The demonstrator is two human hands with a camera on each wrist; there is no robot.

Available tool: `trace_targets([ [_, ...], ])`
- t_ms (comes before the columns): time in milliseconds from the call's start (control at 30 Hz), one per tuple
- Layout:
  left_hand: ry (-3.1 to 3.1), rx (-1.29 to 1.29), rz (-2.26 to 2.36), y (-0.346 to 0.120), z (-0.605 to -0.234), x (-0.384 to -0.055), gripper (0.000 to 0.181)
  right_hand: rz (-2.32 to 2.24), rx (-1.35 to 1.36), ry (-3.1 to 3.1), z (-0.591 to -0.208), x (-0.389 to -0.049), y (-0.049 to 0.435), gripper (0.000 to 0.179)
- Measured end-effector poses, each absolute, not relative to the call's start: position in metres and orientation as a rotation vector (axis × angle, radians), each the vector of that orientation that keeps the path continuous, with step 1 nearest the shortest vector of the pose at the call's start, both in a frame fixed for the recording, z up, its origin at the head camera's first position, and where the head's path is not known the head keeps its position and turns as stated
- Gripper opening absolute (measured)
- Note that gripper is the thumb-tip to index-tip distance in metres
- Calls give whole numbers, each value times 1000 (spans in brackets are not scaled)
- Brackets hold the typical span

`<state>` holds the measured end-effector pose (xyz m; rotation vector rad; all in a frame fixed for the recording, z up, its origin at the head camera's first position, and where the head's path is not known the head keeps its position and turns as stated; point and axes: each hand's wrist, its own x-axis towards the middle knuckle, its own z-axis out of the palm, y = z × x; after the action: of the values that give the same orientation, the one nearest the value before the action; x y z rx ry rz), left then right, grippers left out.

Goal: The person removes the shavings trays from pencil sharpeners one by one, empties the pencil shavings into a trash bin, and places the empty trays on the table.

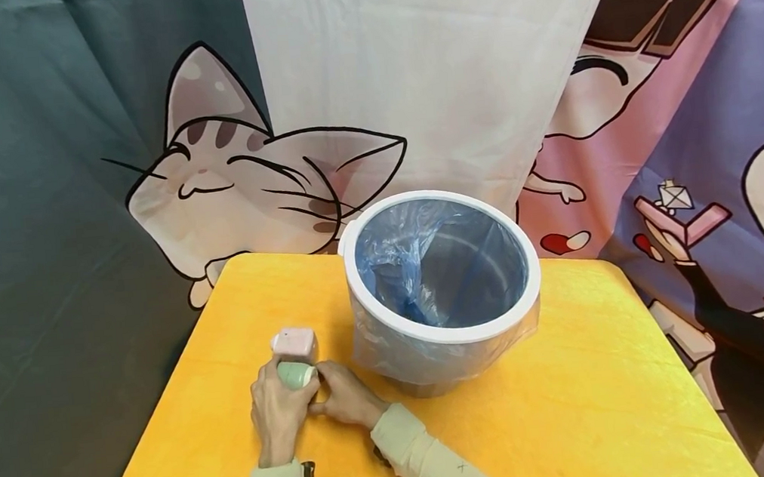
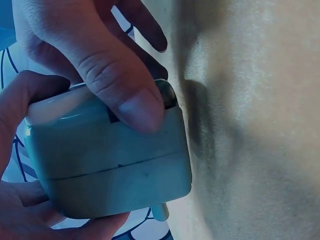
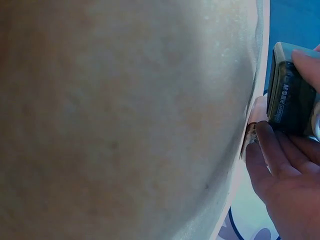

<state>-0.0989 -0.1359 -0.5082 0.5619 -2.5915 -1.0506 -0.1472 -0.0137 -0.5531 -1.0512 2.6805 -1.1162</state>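
My left hand (image 1: 279, 403) holds a green pencil sharpener (image 1: 293, 374) close over the yellow table, with fingers around its left side and top. The sharpener is boxy and rounded, and a small peg sticks out at one end in the left wrist view. At its right end my right hand (image 1: 349, 395) pinches it, the thumb (image 2: 142, 112) pressed on the near side. A dark panel (image 3: 295, 97) with pale lettering shows at that end in the right wrist view. Just behind stands a pink pencil sharpener (image 1: 294, 342) of similar shape, partly covered by the left hand.
A white-rimmed bin (image 1: 445, 333), lined with a thin clear-blue bag (image 1: 416, 281), stands to the right of my hands. The yellow table (image 1: 575, 418) reaches back to a hanging cloth (image 1: 422, 76) printed with cartoon figures.
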Motion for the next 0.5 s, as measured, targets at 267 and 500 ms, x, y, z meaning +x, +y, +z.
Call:
trace_targets([
  [267,-2619,542,-1063,-137,-512,-101,71,-1080,-1011,2678,-552,-148,-13,44],
  [500,-2624,517,-1061,-135,-514,-103,67,-988,-893,2691,-548,-148,-12,41],
])
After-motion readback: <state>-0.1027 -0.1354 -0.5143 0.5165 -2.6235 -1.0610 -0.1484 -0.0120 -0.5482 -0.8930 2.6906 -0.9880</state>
